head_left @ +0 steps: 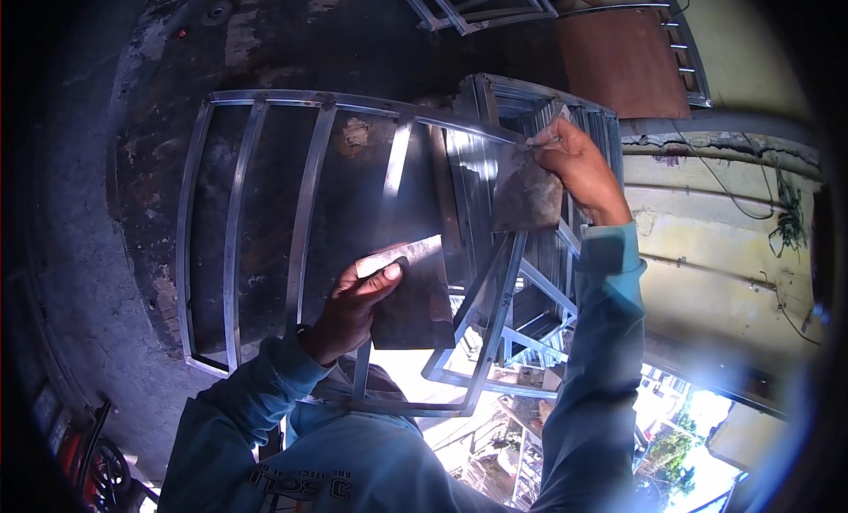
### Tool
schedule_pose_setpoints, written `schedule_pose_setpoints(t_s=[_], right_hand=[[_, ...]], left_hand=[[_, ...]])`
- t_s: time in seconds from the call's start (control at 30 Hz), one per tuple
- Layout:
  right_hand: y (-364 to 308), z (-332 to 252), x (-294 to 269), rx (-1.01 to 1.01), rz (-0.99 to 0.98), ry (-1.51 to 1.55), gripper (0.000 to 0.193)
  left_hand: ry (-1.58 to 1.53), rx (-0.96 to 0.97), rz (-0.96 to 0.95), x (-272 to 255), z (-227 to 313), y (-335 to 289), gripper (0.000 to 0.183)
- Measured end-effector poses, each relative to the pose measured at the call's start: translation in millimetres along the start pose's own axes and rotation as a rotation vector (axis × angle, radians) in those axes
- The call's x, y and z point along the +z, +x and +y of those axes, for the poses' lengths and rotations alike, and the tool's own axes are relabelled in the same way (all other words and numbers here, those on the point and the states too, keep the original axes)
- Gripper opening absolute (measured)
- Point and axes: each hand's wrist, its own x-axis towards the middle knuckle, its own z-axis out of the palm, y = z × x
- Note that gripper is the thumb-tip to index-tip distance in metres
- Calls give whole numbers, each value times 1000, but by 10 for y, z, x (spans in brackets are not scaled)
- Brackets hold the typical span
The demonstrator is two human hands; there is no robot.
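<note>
My left hand (349, 310) grips a flat, dark rectangular metal plate (415, 301) by its left side, thumb on top; light glares off the plate's upper edge. A second, worn metal plate (526, 191) hangs from my right hand (585, 173), pinched at its upper right corner. That plate overlaps the right end of a ladder-like metal frame (311, 177) with several crossbars. The frame lies in front of me, its near edge by my body. Whether the right-hand plate touches the frame, I cannot tell.
Stacked metal frames (605, 129) stand to the right, by a yellowish wall (680, 222) with cables. Farther off are another frame (477, 23) and a reddish-brown sheet (618, 63). A red wheeled machine (93, 460) sits at lower left. Bright daylight enters at lower right.
</note>
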Motion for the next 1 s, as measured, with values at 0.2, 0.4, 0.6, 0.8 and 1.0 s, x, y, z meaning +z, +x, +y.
schedule_pose_setpoints(t_s=[0.2, 0.4, 0.6, 0.8, 1.0], right_hand=[[-1293, -249, 184, -335, 11, -88, 20], [-2203, -349, 425, -952, 129, -845, 26], [-2824, 64, 296, -984, 299, -734, 21], [-3182, 616, -68, -765, 481, -509, 29], [-3144, 1309, -173, -243, 628, 1139, 34]], left_hand=[[-290, -167, -124, 117, -39, -38, 41], [-776, -501, -336, 534, -146, -176, 39], [-558, -399, -134, 1093, -256, -452, 36], [-813, -311, -414, 1300, -386, -657, 37], [-212, -78, -141, 1343, -588, -443, 33]])
